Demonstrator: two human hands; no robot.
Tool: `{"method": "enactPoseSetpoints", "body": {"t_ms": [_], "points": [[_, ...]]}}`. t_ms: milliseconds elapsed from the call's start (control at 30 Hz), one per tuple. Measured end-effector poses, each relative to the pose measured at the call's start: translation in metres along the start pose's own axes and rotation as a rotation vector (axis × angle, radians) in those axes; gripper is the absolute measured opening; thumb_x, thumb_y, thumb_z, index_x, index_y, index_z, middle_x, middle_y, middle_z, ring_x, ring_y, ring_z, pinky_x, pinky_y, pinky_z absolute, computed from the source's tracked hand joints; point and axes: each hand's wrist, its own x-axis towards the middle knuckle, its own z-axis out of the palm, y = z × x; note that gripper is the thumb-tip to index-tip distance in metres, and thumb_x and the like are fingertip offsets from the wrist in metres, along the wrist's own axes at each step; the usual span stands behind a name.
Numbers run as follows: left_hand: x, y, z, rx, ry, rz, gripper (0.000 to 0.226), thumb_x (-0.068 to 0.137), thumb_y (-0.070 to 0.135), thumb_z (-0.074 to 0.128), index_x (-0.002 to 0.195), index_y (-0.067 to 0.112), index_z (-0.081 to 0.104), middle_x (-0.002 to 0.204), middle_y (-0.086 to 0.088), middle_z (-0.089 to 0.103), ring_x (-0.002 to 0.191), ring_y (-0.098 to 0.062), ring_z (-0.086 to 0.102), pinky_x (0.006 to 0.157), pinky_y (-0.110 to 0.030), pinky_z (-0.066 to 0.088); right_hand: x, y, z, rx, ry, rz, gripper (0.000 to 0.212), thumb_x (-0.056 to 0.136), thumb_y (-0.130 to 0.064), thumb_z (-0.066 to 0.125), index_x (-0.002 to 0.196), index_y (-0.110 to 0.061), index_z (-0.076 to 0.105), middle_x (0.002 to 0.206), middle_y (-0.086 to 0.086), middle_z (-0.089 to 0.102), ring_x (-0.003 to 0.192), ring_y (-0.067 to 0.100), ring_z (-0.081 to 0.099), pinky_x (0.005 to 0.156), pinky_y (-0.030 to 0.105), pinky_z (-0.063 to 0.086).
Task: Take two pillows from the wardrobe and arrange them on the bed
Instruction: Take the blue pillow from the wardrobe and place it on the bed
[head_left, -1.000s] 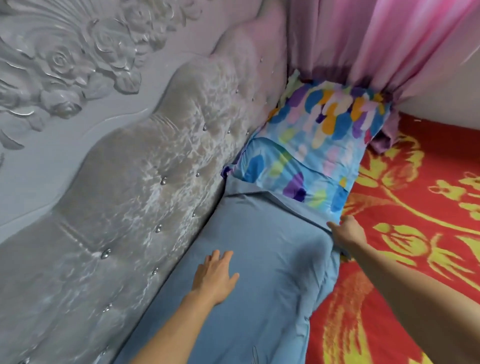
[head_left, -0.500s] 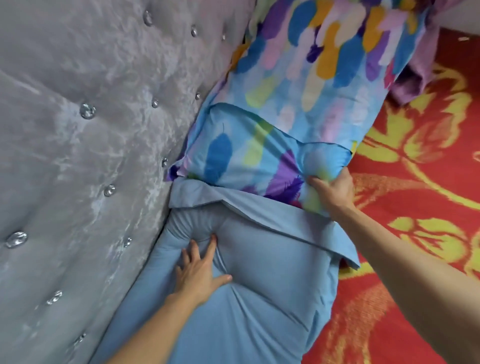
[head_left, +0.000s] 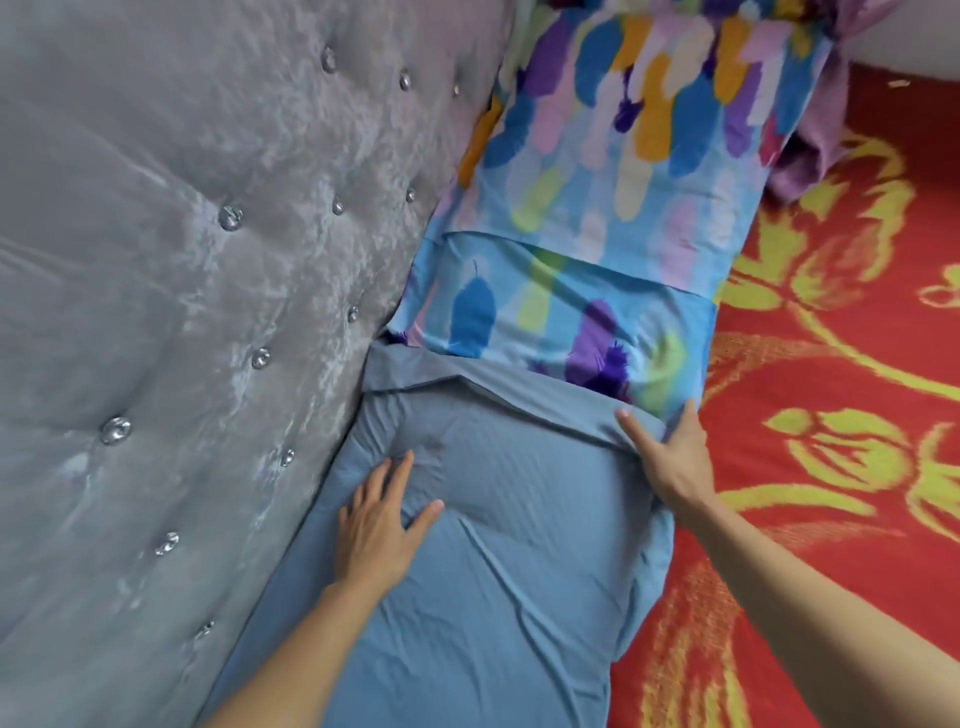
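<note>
The plain blue fabric pillow (head_left: 493, 597) lies at lower centre on the red-and-yellow floral bedspread (head_left: 831, 415), beside the grey tufted velvet headboard (head_left: 182, 312) and touching the multicoloured brushstroke-print pillow (head_left: 623, 182) above it. The left hand (head_left: 382, 519) and right hand (head_left: 670, 462) press flat on the blue pillow, grip released.

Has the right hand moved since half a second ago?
Yes. The right hand released the colourful pillow and drew back toward the person, onto the blue pillow.

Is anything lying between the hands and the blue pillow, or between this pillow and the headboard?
Nothing visible. The left hand lies flat on the blue pillow, the right hand touches its far corner, and the pillow sits directly against the headboard.
</note>
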Motion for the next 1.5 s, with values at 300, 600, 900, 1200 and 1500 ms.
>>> {"method": "enactPoseSetpoints", "body": {"t_ms": [300, 600, 900, 1200, 1500], "points": [[-0.071, -0.043, 0.004, -0.046, 0.079, -0.09, 0.065, 0.091, 0.051, 0.048, 0.147, 0.03, 0.022, 0.157, -0.012, 0.019, 0.143, -0.028, 0.024, 0.111, -0.044, 0.029, -0.044, -0.018, 0.035, -0.008, 0.21, -0.098, 0.059, 0.066, -0.06, 0.073, 0.105, -0.03, 0.041, 0.1, 0.014, 0.066, 0.093, 0.04, 0.063, 0.073, 0.039, 0.044], [-0.091, -0.098, 0.032, -0.033, -0.099, -0.252, 0.074, 0.088, 0.061, 0.041, 0.148, 0.036, 0.006, 0.16, -0.008, 0.005, 0.147, -0.025, 0.006, 0.116, -0.045, 0.015, -0.076, -0.065, 0.101, -0.561, 0.219, -0.984, 0.061, 0.077, -0.018, 0.054, 0.137, -0.023, 0.046, 0.147, 0.014, 0.042, 0.137, 0.033, 0.037, 0.107, 0.055, 0.03], [-0.082, -0.11, 0.055, 0.028, -0.147, -0.244, 0.072, 0.089, 0.065, 0.029, 0.146, 0.04, -0.008, 0.161, -0.005, -0.005, 0.147, -0.022, -0.005, 0.117, -0.047, 0.008, 0.07, -0.178, 0.131, -1.107, -0.061, -0.801, 0.06, 0.093, -0.056, 0.036, 0.147, -0.037, 0.019, 0.159, 0.004, 0.017, 0.145, 0.03, 0.014, 0.111, 0.058, 0.021], [-0.076, -0.113, 0.06, 0.07, -0.076, -0.204, 0.094, 0.066, 0.083, -0.01, 0.147, 0.034, -0.008, 0.16, -0.008, 0.005, 0.147, -0.025, 0.003, 0.117, -0.051, 0.011, -0.028, -0.061, 0.106, -0.777, -0.124, -0.997, 0.061, 0.091, -0.064, 0.03, 0.146, -0.038, 0.026, 0.158, 0.001, 0.026, 0.145, 0.022, 0.023, 0.115, 0.049, 0.025], [-0.116, -0.116, 0.045, 0.036, -0.007, -0.181, 0.091, 0.075, 0.076, -0.012, 0.149, 0.029, 0.014, 0.158, -0.011, 0.018, 0.146, -0.029, 0.015, 0.114, -0.055, 0.016, -0.031, 0.01, 0.055, -0.524, 0.147, -0.182, 0.067, 0.089, -0.069, 0.026, 0.136, -0.022, 0.035, 0.141, 0.023, 0.042, 0.128, 0.041, 0.042, 0.103, 0.054, 0.033]]}}
